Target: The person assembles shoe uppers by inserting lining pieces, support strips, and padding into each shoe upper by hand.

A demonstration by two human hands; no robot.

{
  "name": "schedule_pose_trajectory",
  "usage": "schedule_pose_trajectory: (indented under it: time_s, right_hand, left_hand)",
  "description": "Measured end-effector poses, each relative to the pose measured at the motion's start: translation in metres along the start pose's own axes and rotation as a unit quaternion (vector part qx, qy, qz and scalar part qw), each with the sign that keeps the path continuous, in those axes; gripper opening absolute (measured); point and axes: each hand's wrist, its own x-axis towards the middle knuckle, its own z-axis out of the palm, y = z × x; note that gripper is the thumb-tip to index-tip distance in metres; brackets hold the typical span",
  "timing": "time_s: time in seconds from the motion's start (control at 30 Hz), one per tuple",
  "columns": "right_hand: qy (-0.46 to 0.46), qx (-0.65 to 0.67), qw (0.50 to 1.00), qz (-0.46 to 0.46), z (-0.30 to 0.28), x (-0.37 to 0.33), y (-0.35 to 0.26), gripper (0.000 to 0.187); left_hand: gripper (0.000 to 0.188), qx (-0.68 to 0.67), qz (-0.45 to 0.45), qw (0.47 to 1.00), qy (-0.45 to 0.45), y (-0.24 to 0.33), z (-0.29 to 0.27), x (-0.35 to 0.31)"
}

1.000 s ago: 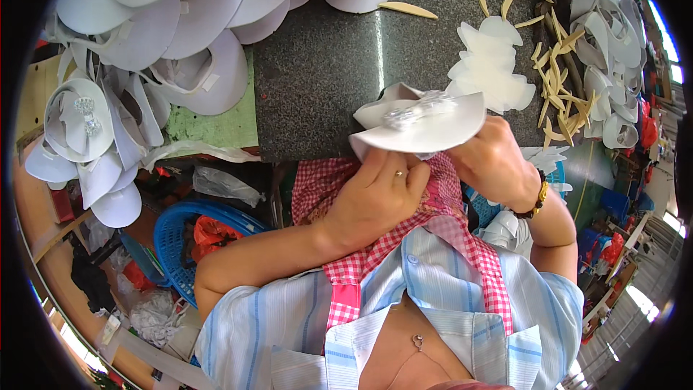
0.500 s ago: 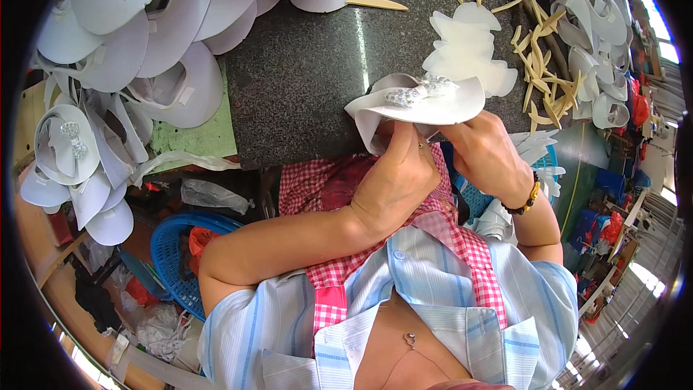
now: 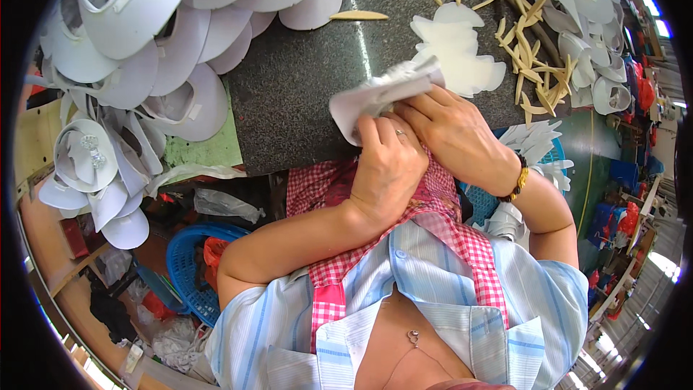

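Note:
A white shoe upper (image 3: 359, 104) is held between my two hands over the near edge of the dark speckled table. It is tilted and blurred by motion, and its sparkly bow is partly hidden. My left hand (image 3: 388, 162) pinches its near edge from below, fingers curled. My right hand (image 3: 456, 128) grips its right end, back of the hand up and fingers bent; their tips are partly hidden. Just beyond lies a pile of thin white cut pieces (image 3: 465, 58). Several cream crescent-shaped strips (image 3: 533, 58) are scattered right of it.
Overlapping white uppers (image 3: 137, 18) cover the table's left side, and more (image 3: 588, 7) stand at the far right. One upper with a jewelled bow (image 3: 85, 157) hangs at the left edge. Blue baskets (image 3: 189, 260) flank my lap. A green mat (image 3: 206, 146) lies left of the stone slab.
The upper has tipped up and turned, so its bow faces away more. My right hand has come over toward the left, closer to my left hand. The whole view has shifted slightly.

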Motion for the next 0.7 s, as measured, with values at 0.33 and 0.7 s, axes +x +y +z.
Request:
schedule_pose_trajectory:
  time_s: [0.33,0.7]
  right_hand:
    - [0.137,0.634,0.752,0.119,0.006,0.009,0.010,0.036]
    - [0.190,0.603,0.767,0.111,0.013,0.047,0.006,0.027]
  left_hand:
    - [0.023,-0.896,-0.140,0.402,0.125,-0.047,0.021,-0.012]
    - [0.046,-0.947,-0.142,0.252,0.139,-0.049,0.032,-0.022]
